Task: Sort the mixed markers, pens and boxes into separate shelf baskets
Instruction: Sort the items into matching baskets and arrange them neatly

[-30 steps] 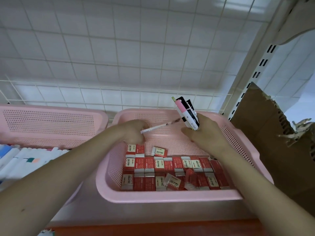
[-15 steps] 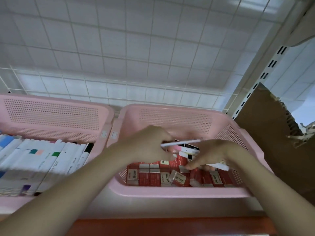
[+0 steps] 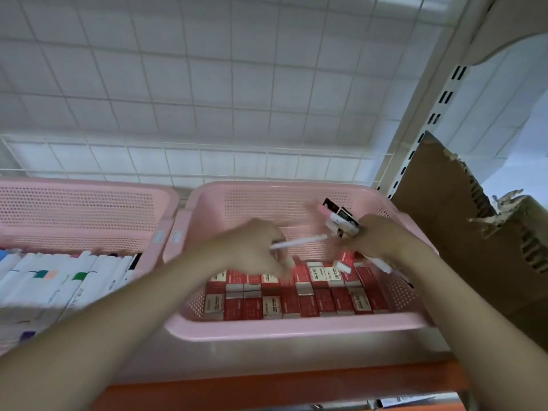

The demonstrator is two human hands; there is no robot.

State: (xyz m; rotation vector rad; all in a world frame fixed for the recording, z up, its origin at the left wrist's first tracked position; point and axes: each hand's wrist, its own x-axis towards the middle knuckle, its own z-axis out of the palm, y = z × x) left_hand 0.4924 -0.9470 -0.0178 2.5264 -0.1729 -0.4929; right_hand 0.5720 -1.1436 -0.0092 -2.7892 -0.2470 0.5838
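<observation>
Head camera, looking down over a shop shelf: I count two pink perforated baskets standing side by side, and two bare hands working above the right one. My left hand [image 3: 252, 247] has its fingers curled round one slim white pen [image 3: 299, 241], which points rightward toward the other hand. My right hand [image 3: 382, 238] grips a small bundle of markers [image 3: 338, 219] that stands up out of the fist; I can make out one pink-capped marker and at least one black-and-white one, though motion blur stops me from counting them surely. Another white pen-like barrel shows just below the right wrist, too smeared to tell whether the fingers hold it. The right basket [image 3: 296, 329] holds red-and-white boxes [image 3: 296, 295] packed in about two rows, well over a dozen; the exact number is hidden by my hands. One box [image 3: 345, 261] sits tilted on top of the others, just under the right hand. The left basket [image 3: 86, 203] holds white-barrelled markers [image 3: 68, 277] lying side by side, roughly ten visible, with green, teal, peach and black bands. A torn cardboard box [image 3: 462, 232] stands just right of the baskets.
</observation>
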